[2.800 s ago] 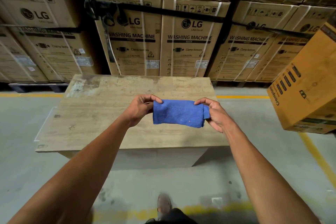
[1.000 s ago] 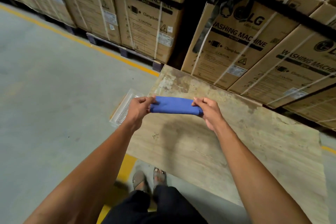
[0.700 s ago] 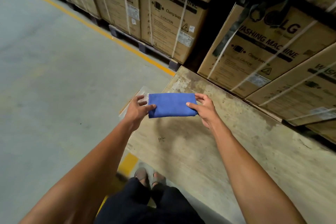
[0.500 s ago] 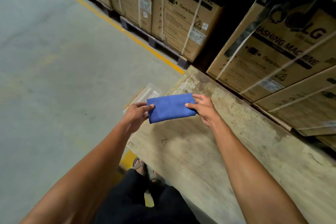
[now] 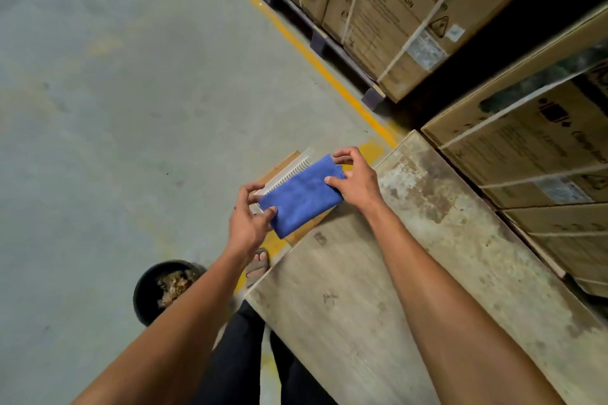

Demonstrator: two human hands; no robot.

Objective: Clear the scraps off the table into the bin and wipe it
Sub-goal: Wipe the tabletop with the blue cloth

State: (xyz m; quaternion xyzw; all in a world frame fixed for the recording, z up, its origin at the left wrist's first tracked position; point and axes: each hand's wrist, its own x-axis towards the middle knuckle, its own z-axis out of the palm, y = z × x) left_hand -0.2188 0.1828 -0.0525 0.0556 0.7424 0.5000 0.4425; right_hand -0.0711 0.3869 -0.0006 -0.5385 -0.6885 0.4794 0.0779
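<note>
Head view showed the left hand (image 5: 245, 223) and right hand (image 5: 353, 182) pinching opposite ends of the folded blue cloth (image 5: 302, 196) above the desk (image 5: 378, 289) corner. Scraps filled the bin (image 5: 146, 297) on the floor; the desk looked cleared, apparently only putting away remained.

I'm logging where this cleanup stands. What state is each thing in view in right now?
blue cloth: folded, held in the air past the table's end
left hand: pinches one end of the cloth
right hand: pinches the other end
table: top stained, no scraps showing
black bin: upright on the floor, open, scraps inside
stacked cartons: closed, strapped
</note>
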